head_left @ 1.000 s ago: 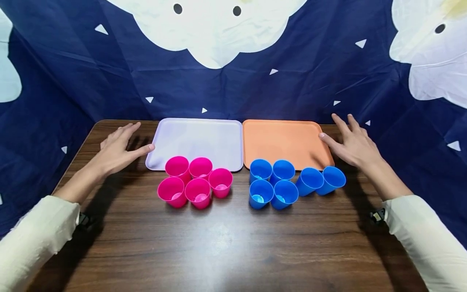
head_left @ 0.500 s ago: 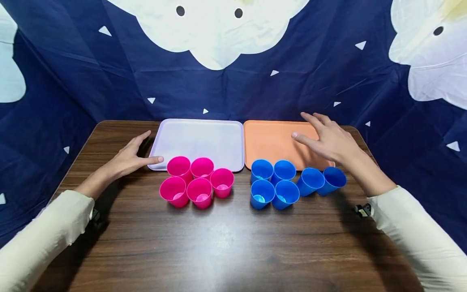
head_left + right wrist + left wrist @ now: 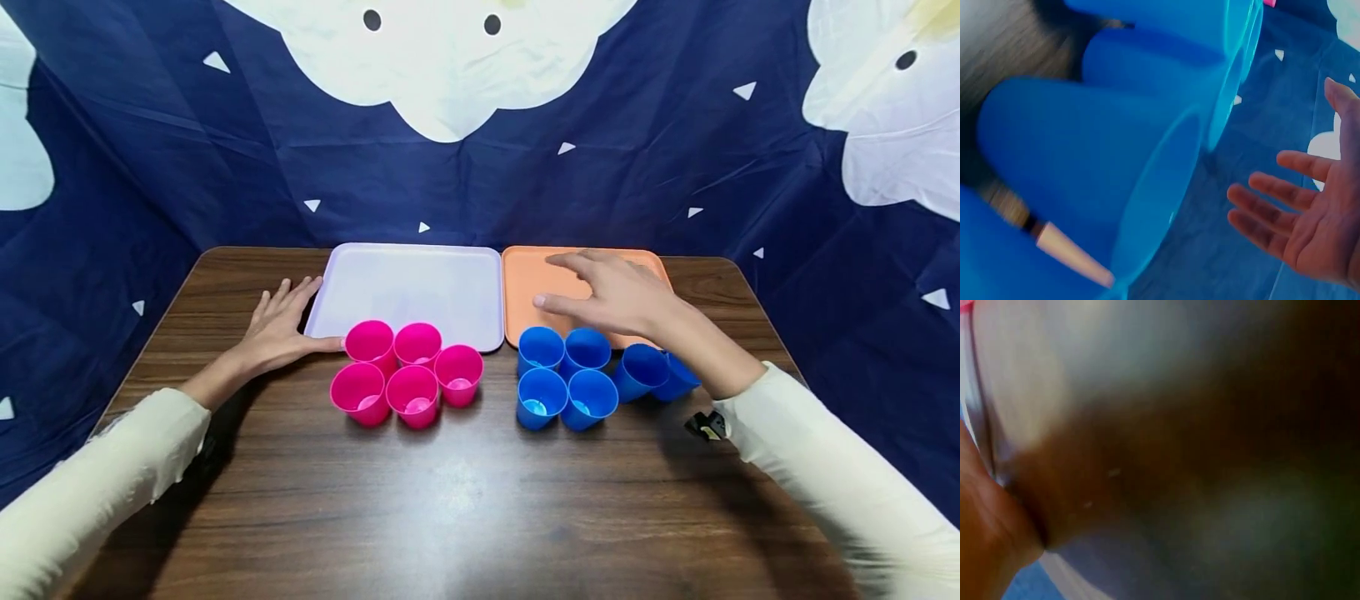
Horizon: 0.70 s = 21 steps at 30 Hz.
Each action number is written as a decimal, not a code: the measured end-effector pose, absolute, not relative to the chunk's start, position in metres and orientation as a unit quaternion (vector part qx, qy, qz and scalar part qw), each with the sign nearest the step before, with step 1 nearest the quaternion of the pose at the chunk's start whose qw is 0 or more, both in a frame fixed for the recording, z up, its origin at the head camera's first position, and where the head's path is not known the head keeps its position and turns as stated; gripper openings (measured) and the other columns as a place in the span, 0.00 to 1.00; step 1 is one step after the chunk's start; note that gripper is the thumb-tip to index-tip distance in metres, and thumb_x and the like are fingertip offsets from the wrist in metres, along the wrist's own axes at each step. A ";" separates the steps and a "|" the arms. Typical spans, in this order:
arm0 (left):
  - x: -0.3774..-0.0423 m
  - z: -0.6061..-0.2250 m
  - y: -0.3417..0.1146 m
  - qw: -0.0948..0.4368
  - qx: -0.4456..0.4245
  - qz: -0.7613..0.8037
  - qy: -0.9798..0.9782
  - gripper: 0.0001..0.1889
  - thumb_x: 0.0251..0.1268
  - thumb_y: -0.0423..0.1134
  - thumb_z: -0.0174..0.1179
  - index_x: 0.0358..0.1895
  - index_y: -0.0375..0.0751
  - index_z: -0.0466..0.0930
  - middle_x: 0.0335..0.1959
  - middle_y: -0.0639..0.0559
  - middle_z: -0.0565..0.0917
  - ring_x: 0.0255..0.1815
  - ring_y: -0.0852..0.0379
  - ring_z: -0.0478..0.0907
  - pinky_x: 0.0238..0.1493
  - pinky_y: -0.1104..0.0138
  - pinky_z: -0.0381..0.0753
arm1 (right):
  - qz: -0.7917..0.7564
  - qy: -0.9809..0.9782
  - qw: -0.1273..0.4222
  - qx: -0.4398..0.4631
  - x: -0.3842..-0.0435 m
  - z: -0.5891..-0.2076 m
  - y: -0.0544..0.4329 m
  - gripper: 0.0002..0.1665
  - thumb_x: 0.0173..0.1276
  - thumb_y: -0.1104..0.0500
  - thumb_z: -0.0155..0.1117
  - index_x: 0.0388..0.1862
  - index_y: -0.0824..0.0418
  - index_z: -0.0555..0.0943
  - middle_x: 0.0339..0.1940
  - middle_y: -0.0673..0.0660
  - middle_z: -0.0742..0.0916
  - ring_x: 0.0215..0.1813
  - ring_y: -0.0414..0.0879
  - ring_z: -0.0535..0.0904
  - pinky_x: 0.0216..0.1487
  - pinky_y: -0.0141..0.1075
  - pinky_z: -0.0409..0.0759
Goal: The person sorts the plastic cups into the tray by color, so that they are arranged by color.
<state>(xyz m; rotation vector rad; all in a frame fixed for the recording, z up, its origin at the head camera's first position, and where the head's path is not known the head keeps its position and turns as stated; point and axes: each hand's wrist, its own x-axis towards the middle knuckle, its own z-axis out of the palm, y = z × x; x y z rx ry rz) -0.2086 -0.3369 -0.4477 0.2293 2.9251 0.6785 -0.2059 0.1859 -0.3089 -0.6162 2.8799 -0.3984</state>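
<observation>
My left hand (image 3: 281,333) has its fingers spread at the left edge of the lavender tray (image 3: 408,287), its thumb tip right at the rim of a pink cup (image 3: 370,343). Several pink cups stand upright in a cluster in front of that tray. Over the orange tray (image 3: 525,275) my right hand (image 3: 607,287) reaches with relaxed fingers and holds nothing. Several blue cups (image 3: 542,396) stand in front of it, the rightmost blue cup (image 3: 675,379) partly hidden by my forearm. In the right wrist view, blue cups (image 3: 1091,150) fill the left side, apart from the open palm.
Both trays lie side by side at the back of the brown wooden table (image 3: 450,517). Behind and beside it hangs a dark blue cloth (image 3: 480,183) with white cloud shapes. The left wrist view is mostly blurred tabletop.
My right hand has moved left from beyond the orange tray to above it. My left hand has shifted right and nearer, toward the pink cups. Cups and trays stay in place.
</observation>
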 end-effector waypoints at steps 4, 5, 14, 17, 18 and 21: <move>-0.207 -0.451 -0.335 0.048 0.071 0.206 0.975 0.75 0.55 0.76 0.77 0.96 0.45 0.41 0.95 0.31 0.48 0.97 0.26 0.36 0.94 0.32 0.28 | -0.151 0.953 0.107 -0.240 -0.204 -0.311 0.166 0.52 0.74 0.19 0.64 0.86 0.46 0.75 0.80 0.57 0.85 0.77 0.58 0.83 0.73 0.63 0.84; -0.207 -0.451 -0.334 0.046 0.069 0.204 0.975 0.75 0.56 0.76 0.77 0.96 0.46 0.40 0.95 0.32 0.48 0.97 0.26 0.36 0.94 0.32 0.28 | -0.156 0.949 0.114 -0.249 -0.203 -0.311 0.161 0.52 0.73 0.19 0.66 0.85 0.47 0.77 0.78 0.56 0.86 0.75 0.56 0.85 0.71 0.62 0.86; -0.209 -0.456 -0.328 0.043 0.072 0.183 0.979 0.74 0.59 0.78 0.73 0.96 0.49 0.36 0.96 0.34 0.46 0.96 0.25 0.32 0.91 0.29 0.22 | -0.193 0.907 0.192 -0.321 -0.196 -0.319 0.122 0.47 0.66 0.26 0.77 0.77 0.49 0.85 0.70 0.53 0.92 0.67 0.52 0.90 0.63 0.50 0.91; -0.208 -0.457 -0.328 0.046 0.071 0.179 0.980 0.73 0.60 0.79 0.71 0.96 0.48 0.35 0.96 0.34 0.45 0.96 0.25 0.31 0.91 0.30 0.21 | -0.192 0.898 0.209 -0.335 -0.193 -0.320 0.110 0.48 0.63 0.26 0.80 0.77 0.48 0.85 0.68 0.52 0.92 0.66 0.51 0.89 0.60 0.47 0.92; -0.207 -0.457 -0.328 0.047 0.071 0.178 0.980 0.73 0.61 0.79 0.70 0.96 0.48 0.35 0.96 0.34 0.45 0.96 0.25 0.30 0.91 0.30 0.20 | -0.192 0.896 0.214 -0.339 -0.192 -0.320 0.106 0.49 0.62 0.27 0.82 0.77 0.49 0.85 0.69 0.51 0.92 0.66 0.50 0.89 0.60 0.47 0.92; -0.205 -0.457 -0.330 0.046 0.069 0.175 0.981 0.72 0.63 0.79 0.70 0.96 0.48 0.35 0.96 0.34 0.45 0.96 0.25 0.30 0.91 0.30 0.19 | -0.183 0.891 0.227 -0.347 -0.189 -0.321 0.092 0.50 0.60 0.29 0.84 0.76 0.50 0.85 0.71 0.50 0.91 0.68 0.50 0.89 0.62 0.47 0.92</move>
